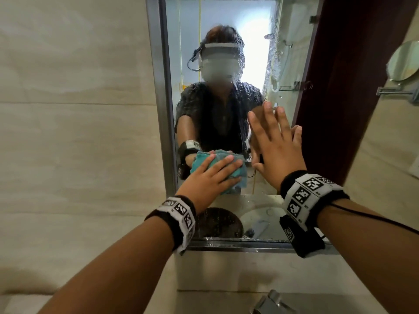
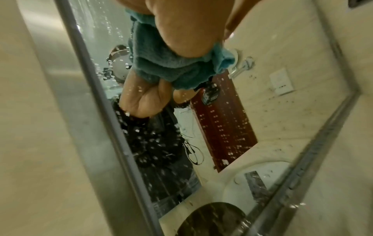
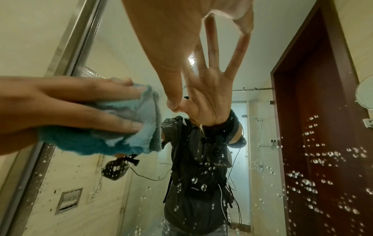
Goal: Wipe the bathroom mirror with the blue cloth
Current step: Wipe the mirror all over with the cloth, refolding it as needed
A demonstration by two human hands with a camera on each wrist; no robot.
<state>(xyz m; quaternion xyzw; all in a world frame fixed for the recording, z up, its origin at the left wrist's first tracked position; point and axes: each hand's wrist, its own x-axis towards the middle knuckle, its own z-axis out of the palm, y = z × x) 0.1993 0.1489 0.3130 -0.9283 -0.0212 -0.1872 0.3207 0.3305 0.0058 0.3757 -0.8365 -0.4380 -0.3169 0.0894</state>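
The bathroom mirror (image 1: 188, 53) hangs in front of me in a steel frame, its glass speckled with water drops (image 3: 315, 161). My left hand (image 1: 210, 177) presses the bunched blue cloth (image 1: 238, 176) flat against the lower left of the glass, fingers stretched over it. The left wrist view shows the cloth (image 2: 161, 60) squashed between the left hand (image 2: 181, 32) and the mirror (image 2: 222, 119). My right hand (image 1: 278, 150) lies flat on the glass to the right of the cloth, fingers spread and holding nothing. From the right wrist, the right hand (image 3: 171, 39) meets its own reflection beside the cloth (image 3: 101, 140).
A steel frame (image 1: 162, 87) borders the mirror on the left, with a ledge (image 1: 238, 244) below. A dark red door frame (image 1: 353, 75) stands at the right, a small round wall mirror (image 1: 403, 62) beyond it. Beige tiled wall (image 1: 68, 109) lies left; a tap (image 1: 272, 302) sits below.
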